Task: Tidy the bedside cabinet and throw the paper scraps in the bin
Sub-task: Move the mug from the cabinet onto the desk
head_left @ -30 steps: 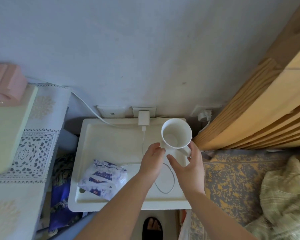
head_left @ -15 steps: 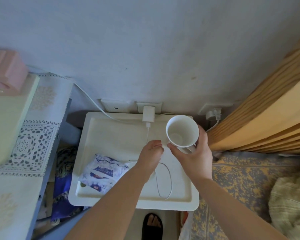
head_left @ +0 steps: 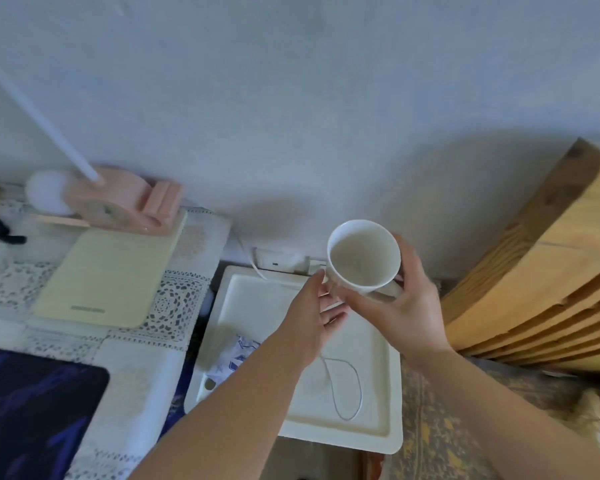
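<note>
From the head view, the only one I have, my right hand (head_left: 400,311) holds the white mug (head_left: 364,256) lifted clear above the back right corner of the bedside cabinet (head_left: 378,362). The right-hand fingers wrap the far side near the handle, with the thumb reaching in from below; I would call that a closed grip on the mug, though the handle itself is mostly hidden behind the hand. My left hand (head_left: 314,315) sits just beside the mug's lower wall with its fingers (head_left: 333,318) loosely spread and holding nothing; whether a fingertip touches the mug I cannot tell.

I judge the mug to be glazed ceramic: stiff, moderately heavy for its size, smooth enough to slip, and liable to chip if knocked against the wooden bed frame (head_left: 534,289) close on the right. It looks empty, so tilting carries little risk. The handle or a full wrap round the body is the safe hold.

On the cabinet top lie a thin white cable (head_left: 343,389) in a slack loop and a crumpled blue-and-white wrapper (head_left: 234,358), partly under my left forearm. The wrapper should be light and soft, best pinched at a crease. The cable is limp and will trail. I see no bin here.
</note>
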Action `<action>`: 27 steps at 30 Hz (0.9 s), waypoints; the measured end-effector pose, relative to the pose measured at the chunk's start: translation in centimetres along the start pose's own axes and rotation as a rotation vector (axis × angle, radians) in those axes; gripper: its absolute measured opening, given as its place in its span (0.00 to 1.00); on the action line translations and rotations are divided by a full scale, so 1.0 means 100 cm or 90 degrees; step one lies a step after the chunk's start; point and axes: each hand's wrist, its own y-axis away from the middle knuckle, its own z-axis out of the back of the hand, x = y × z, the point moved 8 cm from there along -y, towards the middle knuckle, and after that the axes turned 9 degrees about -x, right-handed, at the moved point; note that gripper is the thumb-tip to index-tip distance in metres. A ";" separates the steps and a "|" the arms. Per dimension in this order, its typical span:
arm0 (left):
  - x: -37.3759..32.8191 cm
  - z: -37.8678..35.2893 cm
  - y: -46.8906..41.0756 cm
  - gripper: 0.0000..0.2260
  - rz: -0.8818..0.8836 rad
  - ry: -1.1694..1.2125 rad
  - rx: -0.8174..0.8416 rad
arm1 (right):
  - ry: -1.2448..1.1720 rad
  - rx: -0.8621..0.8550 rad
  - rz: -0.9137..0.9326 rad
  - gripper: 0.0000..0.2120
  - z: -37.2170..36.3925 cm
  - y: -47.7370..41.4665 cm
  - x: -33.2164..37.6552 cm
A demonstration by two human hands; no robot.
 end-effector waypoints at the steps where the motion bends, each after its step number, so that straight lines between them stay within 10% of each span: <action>1: -0.010 0.002 0.007 0.19 -0.009 0.012 0.004 | -0.012 0.006 0.002 0.38 -0.003 -0.002 0.010; 16: -0.182 0.210 0.142 0.14 -0.211 0.179 -0.100 | -0.162 0.263 0.143 0.38 -0.185 0.022 0.239; 27: -0.230 0.337 0.153 0.16 -0.210 0.242 -0.110 | -0.182 0.339 0.086 0.39 -0.312 0.051 0.270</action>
